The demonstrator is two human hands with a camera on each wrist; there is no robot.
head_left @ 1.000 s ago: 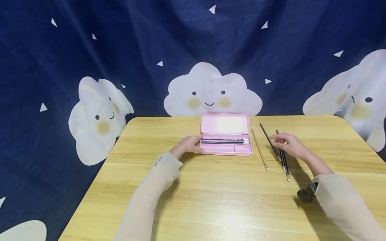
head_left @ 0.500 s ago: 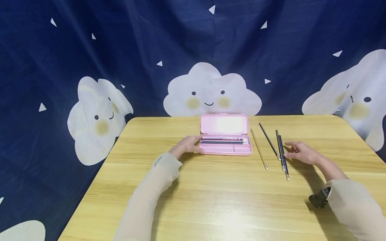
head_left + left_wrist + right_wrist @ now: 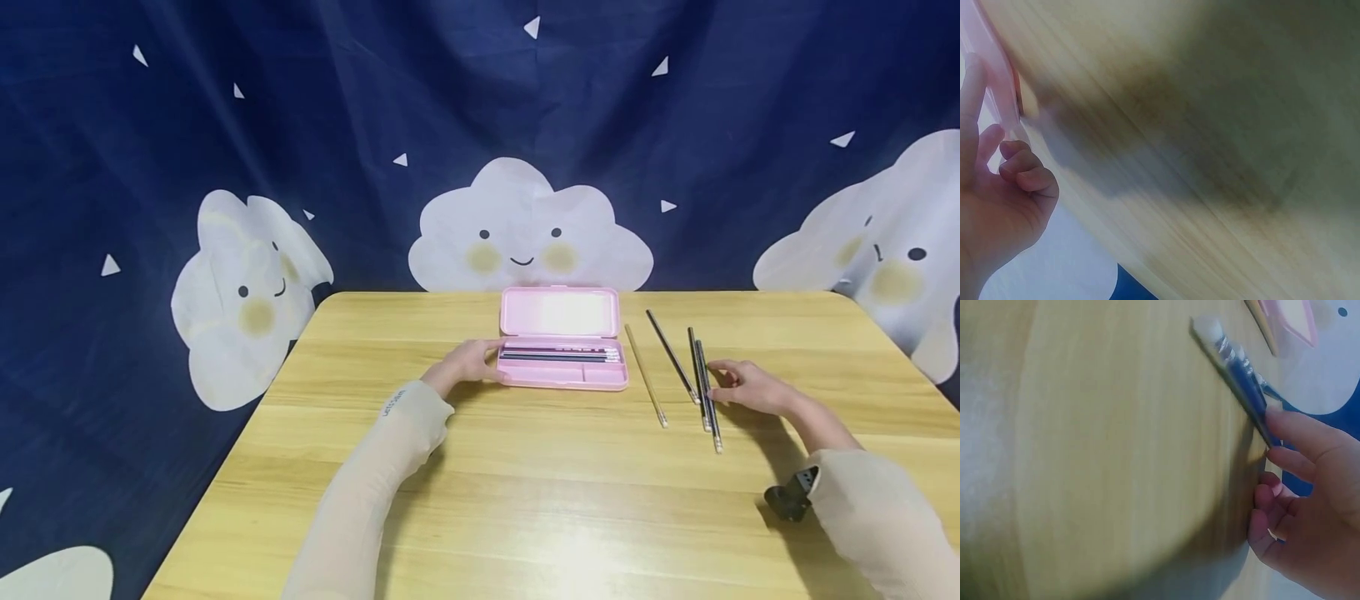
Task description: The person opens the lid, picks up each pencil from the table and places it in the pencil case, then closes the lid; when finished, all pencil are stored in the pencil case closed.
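There are four loose pencils (image 3: 672, 357) and one pink case (image 3: 542, 374)

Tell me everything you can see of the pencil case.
The pink pencil case looks plastic and lies on the wood-grained table, its lid open at the back. Dark pencils, eraser ends to the right, lie along its rear; in front, a divider separates a longer left section from a shorter right section. The left hand touches its left end.
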